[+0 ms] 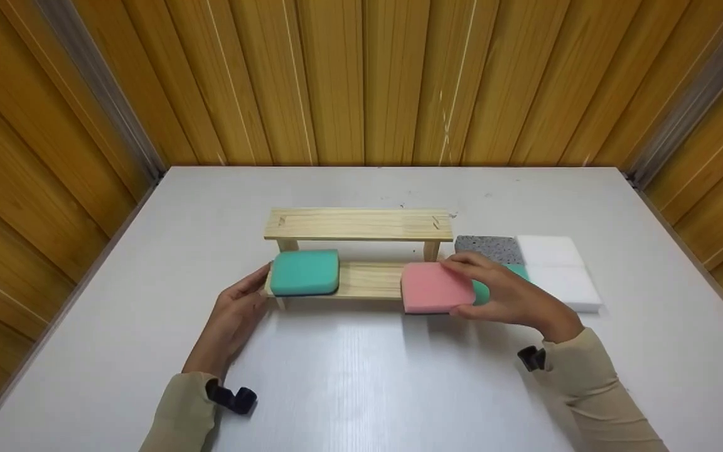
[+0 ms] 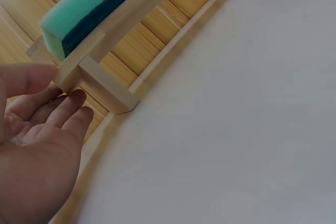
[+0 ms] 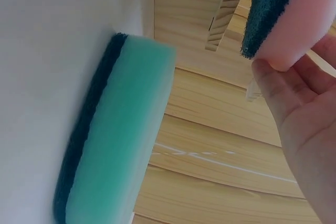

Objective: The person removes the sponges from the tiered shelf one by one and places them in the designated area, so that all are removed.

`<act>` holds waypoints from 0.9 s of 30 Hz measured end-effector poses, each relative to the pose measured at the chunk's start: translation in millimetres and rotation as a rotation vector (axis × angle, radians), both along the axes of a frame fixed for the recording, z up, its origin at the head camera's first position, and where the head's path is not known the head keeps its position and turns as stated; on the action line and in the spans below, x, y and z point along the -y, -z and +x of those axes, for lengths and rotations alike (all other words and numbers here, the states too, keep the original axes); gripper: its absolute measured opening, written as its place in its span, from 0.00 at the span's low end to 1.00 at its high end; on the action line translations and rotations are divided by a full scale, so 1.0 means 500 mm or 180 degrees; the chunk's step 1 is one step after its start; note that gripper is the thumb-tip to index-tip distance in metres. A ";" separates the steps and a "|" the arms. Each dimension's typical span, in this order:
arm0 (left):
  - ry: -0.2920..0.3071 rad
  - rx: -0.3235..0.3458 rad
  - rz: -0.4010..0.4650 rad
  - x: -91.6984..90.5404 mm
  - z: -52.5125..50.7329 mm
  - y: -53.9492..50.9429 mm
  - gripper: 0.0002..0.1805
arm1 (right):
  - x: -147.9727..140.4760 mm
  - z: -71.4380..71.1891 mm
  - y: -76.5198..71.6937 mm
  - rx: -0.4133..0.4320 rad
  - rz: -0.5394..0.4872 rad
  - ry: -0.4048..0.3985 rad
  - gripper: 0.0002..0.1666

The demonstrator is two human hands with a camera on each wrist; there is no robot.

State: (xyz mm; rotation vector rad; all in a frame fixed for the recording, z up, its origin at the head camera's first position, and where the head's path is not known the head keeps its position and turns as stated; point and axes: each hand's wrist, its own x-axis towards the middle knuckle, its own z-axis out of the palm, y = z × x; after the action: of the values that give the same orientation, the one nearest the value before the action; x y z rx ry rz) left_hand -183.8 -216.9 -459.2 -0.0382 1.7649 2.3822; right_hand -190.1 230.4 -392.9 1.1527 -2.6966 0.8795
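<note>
A two-tier wooden stand (image 1: 371,279) is on the white table, with a green sponge (image 1: 305,272) lying on the left end of its lower shelf. My left hand (image 1: 231,320) touches that shelf's left end; in the left wrist view the fingertips of the hand (image 2: 47,129) are at the wood beside the leg, below the green sponge (image 2: 100,11). My right hand (image 1: 506,292) pinches a pink sponge (image 1: 437,287) at the lower shelf's right end. The right wrist view shows the hand (image 3: 299,98) gripping the pink sponge (image 3: 299,22), its dark scouring side towards the stand.
Right of the stand lie a grey speckled sponge (image 1: 490,248), white blocks (image 1: 559,276) and green sponges, partly hidden by my right hand. One green sponge (image 3: 118,135) is close in the right wrist view. Wood-patterned walls (image 1: 361,81) enclose the table (image 1: 336,389).
</note>
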 end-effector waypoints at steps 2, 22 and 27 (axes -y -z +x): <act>-0.0006 0.0024 0.0043 0.000 0.000 0.000 0.32 | -0.006 0.002 0.000 0.0033 0.0008 0.0015 0.41; -0.0026 0.0036 -0.0011 -0.002 -0.002 0.002 0.31 | -0.058 0.019 0.013 -0.0058 0.0083 0.0119 0.42; -0.0032 0.0028 -0.0020 -0.001 -0.002 0.004 0.31 | -0.070 0.022 0.018 -0.0032 0.0028 0.0083 0.41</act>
State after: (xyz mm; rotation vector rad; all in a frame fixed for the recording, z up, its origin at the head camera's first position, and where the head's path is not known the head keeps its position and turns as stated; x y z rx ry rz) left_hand -185.0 -216.2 -460.9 -0.0584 1.7726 2.3796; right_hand -179.1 265.6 -401.8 1.1178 -2.7038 0.8567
